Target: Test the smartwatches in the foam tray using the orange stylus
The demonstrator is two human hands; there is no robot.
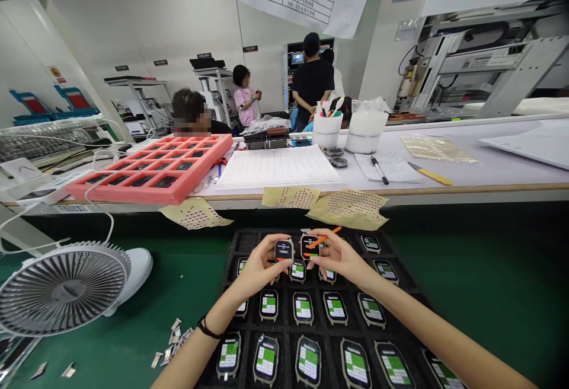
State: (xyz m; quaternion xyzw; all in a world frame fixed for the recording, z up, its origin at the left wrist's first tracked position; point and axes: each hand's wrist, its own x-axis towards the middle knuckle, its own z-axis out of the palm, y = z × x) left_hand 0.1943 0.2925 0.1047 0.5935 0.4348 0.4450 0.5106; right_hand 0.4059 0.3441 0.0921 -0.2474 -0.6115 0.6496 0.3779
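Observation:
My left hand (263,263) grips a strapless smartwatch (283,250) by its edges, its dark screen lit with small text. Close beside it, my right hand (333,252) holds a second smartwatch (310,245) with a similar screen. A thin orange stick (325,238) also sits in my right fingers, slanting across that watch. Both hands are above the far part of a black foam tray (284,332). Rows of watch bodies lie in its compartments, such as one watch (303,308) with a green and white screen. My hands cover some of the far compartments.
A grey fan (66,288) stands left on the green mat (178,282), near scattered small strips (171,344). On the shelf are a pink foam tray (133,193), paper sheets (280,166), white tubs (326,131), a pen (379,171) and a yellow-handled knife (431,174). Several people are beyond.

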